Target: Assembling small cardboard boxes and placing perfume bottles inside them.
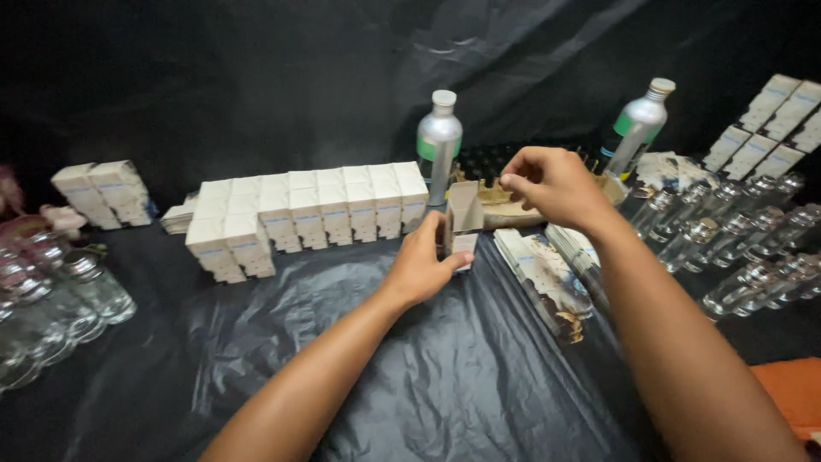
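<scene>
Left hand (425,265) grips small white cardboard carton (463,224) upright over black plastic sheet (445,385); top flap open. Right hand (552,184) above, fingers pinched, contents unclear. Keep carton steady and vertical. Behind: row of closed white cartons (308,210).

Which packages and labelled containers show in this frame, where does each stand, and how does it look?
Open white cardboard carton: centre, held by left hand, flap up.
Rows of shut white cartons: left of centre.
Two silver metal bottles with green labels: behind, upright.
Flat printed carton blanks: below right hand.
Clear glass bottles: right, lying.
</scene>
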